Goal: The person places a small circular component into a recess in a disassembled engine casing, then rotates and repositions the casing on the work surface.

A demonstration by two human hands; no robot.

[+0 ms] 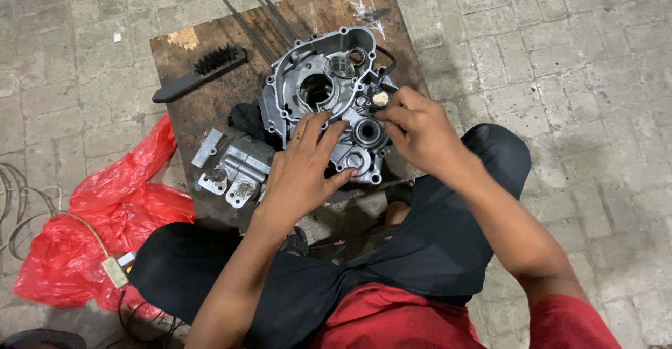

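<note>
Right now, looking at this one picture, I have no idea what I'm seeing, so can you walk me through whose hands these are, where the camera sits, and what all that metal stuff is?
The camera is worn on a person's head and looks down, so both hands are that person's own; they sit on a grey brick-paved floor. In front lies a worn brown wooden board. On it rests a silver cast-metal engine casing with round openings. The left hand lies flat on its lower part. The right hand pinches a small round brass-coloured part at the casing's right edge. Beside the casing are a smaller grey metal block, a black bristle brush and thin metal rods. A crumpled red plastic bag lies on the floor to the left.
</note>
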